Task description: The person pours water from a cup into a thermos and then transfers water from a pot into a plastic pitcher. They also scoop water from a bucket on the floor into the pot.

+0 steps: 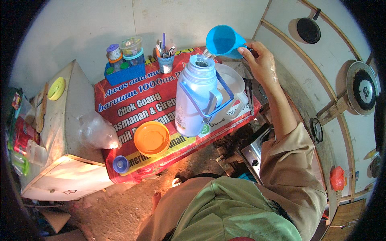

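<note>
My right hand [261, 62] is closed around the handle of a blue plastic dipper [223, 38], which is tilted to the left. Water runs from its lip into the open mouth of a light-blue thermos flask [193, 100]. The flask stands upright on the table, its blue carrying handle [220, 110] swung down to the right side. An orange plastic bowl [151, 138] sits left of the flask, and a small blue-purple cap [120, 164] lies near the table's front left corner. I cannot see my left hand.
A red printed cover lies over the table [136, 102]. A blue basket of jars [126, 74] and a cup of utensils [165, 63] stand at the back. Right of the flask is a clear plastic container [231, 80]. A cabinet [60, 132] borders the left; a stove [254, 154] is lower right.
</note>
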### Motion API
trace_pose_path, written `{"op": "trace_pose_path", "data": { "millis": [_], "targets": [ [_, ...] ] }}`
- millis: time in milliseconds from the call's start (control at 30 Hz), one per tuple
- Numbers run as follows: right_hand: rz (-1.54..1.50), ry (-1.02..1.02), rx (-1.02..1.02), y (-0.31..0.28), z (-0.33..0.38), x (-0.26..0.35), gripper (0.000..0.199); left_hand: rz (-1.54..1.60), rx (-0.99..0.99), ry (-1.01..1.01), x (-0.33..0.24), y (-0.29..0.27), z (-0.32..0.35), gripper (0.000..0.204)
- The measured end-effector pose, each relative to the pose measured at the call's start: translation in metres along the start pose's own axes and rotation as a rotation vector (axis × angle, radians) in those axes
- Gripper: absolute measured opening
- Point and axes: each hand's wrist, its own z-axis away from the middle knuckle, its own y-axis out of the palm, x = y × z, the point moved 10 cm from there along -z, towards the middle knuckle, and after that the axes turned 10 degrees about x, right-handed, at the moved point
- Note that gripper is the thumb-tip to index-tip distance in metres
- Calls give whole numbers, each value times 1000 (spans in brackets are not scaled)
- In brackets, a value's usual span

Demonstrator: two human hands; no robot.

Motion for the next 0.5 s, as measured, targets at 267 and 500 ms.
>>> {"op": "trace_pose_path", "data": {
  "millis": [267,500],
  "targets": [
    [79,-15,0,-4,-5,11,28,-60,-22,7,-7,-4,4,31],
    [132,-64,-21,-6,-4,19,26,-192,24,2,-21,-2,8,31]
  ]
}}
